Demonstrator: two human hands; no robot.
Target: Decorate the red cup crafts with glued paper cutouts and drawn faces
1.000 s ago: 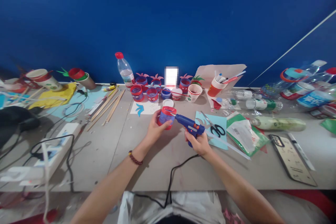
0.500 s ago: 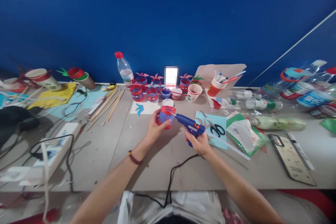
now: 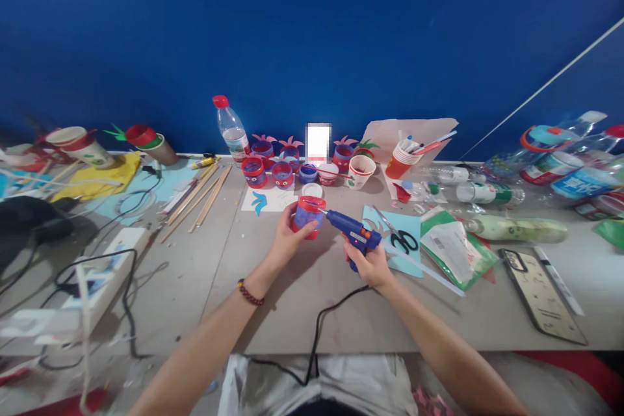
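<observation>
My left hand [image 3: 286, 234] is wrapped round a small red and purple painted cup [image 3: 308, 216], lifted above the grey table. My right hand [image 3: 369, 261] grips a blue glue gun [image 3: 355, 232] by its handle. The gun's metal nozzle points left, close to the cup's upper red band; whether it touches I cannot tell. A clear glue stick [image 3: 429, 266] sticks out from the back of the gun. Just behind the held cup lies a white lid [image 3: 312, 192]. Beyond it stand several similar painted cups, one of them with eyes [image 3: 282, 175].
Scissors [image 3: 403, 240] lie on light blue paper [image 3: 407, 268] at right. Plastic bottles [image 3: 490, 194] and a phone [image 3: 541, 299] are further right. To the left are wooden sticks [image 3: 202, 205] and a power strip [image 3: 104, 273]. The gun's black cord [image 3: 319, 325] runs over the table's front edge.
Almost nothing differs. Both hands keep their holds, with the cup and the glue gun nozzle in nearly the same place.
</observation>
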